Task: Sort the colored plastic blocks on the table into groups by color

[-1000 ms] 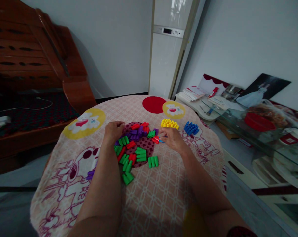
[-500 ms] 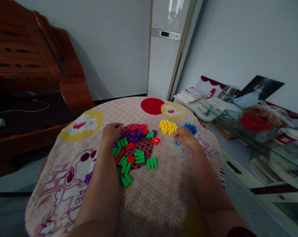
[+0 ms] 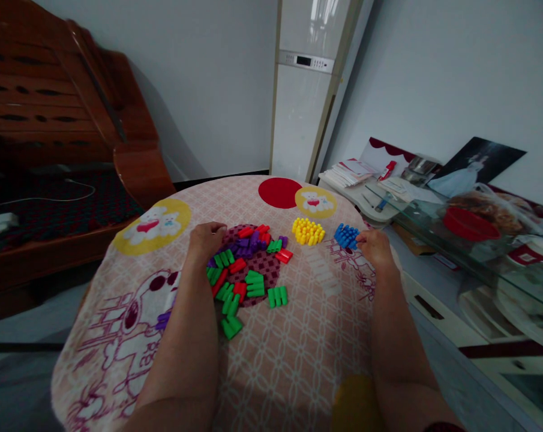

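Note:
My right hand (image 3: pixel 374 247) is at the right edge of a cluster of blue plastic blocks (image 3: pixel 345 235), its fingers pinched on a blue block there. Left of that cluster stands a tight group of yellow plastic blocks (image 3: pixel 308 231). My left hand (image 3: pixel 207 240) rests at the far left side of the mixed pile, fingers curled together; what they hold, if anything, is hidden. Purple blocks (image 3: pixel 248 245) lie nearest to it. Around them are scattered red blocks (image 3: pixel 237 266) and green blocks (image 3: pixel 255 284), joined in short ribbed pieces.
A patterned cloth covers the round table (image 3: pixel 280 354). A wooden bench (image 3: pixel 136 168) stands at the left. On the right is a glass shelf (image 3: pixel 415 219) with papers, a red bowl (image 3: pixel 471 223) and a photo (image 3: pixel 478 165). A tall white cabinet unit (image 3: pixel 302 114) stands behind.
My right hand has moved right, from between the yellow and blue groups to the blue group's right side. The blue piece lying below it is gone from there. My left hand stays put.

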A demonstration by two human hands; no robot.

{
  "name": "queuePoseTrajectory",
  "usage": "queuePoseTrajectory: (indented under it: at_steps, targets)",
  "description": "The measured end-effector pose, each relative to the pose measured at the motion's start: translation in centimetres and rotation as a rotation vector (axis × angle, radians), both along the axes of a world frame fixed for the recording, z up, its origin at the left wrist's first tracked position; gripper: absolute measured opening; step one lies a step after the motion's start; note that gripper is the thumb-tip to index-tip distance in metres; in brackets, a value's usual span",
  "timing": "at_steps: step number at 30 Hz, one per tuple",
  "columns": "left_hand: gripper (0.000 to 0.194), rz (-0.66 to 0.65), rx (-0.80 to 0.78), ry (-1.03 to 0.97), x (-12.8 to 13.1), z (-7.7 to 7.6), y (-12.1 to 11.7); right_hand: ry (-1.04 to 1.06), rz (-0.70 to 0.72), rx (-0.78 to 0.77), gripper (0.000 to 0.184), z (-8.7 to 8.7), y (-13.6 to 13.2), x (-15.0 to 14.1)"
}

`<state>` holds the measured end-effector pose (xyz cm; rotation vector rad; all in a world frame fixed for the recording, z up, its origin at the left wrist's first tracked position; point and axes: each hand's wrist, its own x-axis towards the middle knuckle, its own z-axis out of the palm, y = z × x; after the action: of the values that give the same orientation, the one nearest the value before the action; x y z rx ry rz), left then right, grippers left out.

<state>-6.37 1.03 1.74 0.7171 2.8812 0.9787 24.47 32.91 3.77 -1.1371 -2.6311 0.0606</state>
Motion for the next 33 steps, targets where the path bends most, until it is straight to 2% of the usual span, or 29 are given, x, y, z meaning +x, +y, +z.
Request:
queuePoseTrajectory:
  at_steps: [4, 8, 10, 12, 14, 16, 18, 21, 25, 28, 29, 33]
  targets:
    - [0.037, -0.015, 0.022, -0.031, 0.8, 0.8, 0.2, -0.051, -0.017, 0.031, 0.023, -0.3, 0.6, 0.2]
    - [0.035, -0.106, 0.149, 0.016, 2.8, 3.0, 1.5, 0.049, -0.044, 0.147, 0.016, 1.2, 0.3, 0.2]
    - [0.033, -0.198, 0.22, 0.082, 4.8, 4.6, 2.6, 0.096, 0.022, 0.178, 0.018, 2.0, -1.2, -0.4]
    - [0.032, -0.302, 0.279, 0.135, 7.5, 6.0, 3.9, 0.072, 0.152, 0.139, 0.021, 2.2, -3.6, -1.4]
    - [0.031, -0.419, 0.314, 0.155, 10.4, 7.0, 5.2, -0.02, 0.294, 0.056, 0.023, 1.7, -6.5, -2.6]
    - [0.03, -0.507, 0.307, 0.182, 12.8, 7.3, 6.2, -0.129, 0.388, -0.028, 0.023, 0.7, -9.3, -3.5]
    - [0.03, -0.564, 0.254, 0.209, 14.1, 7.0, 6.8, -0.212, 0.438, -0.081, 0.02, -0.4, -11.6, -4.1]
    - [0.031, -0.553, 0.168, 0.229, 13.6, 5.7, 5.9, -0.25, 0.418, -0.075, 0.021, -1.9, -13.8, -4.3]
    - [0.033, -0.306, 0.035, 0.191, 9.6, 3.2, 1.8, -0.17, 0.288, -0.031, 0.025, -3.4, -14.7, -4.1]
    - [0.035, -0.085, -0.088, 0.114, 6.6, 1.2, -1.2, -0.068, 0.246, -0.035, 0.025, -4.3, -14.5, -4.0]
    - [0.036, -0.052, -0.133, 0.091, 5.9, 0.6, -1.8, -0.037, 0.234, -0.042, 0.025, -4.6, -14.4, -4.1]
    - [0.038, -0.128, -0.176, 0.096, 5.0, -0.9, -1.8, 0.029, 0.208, -0.072, 0.025, -5.3, -14.0, -4.3]
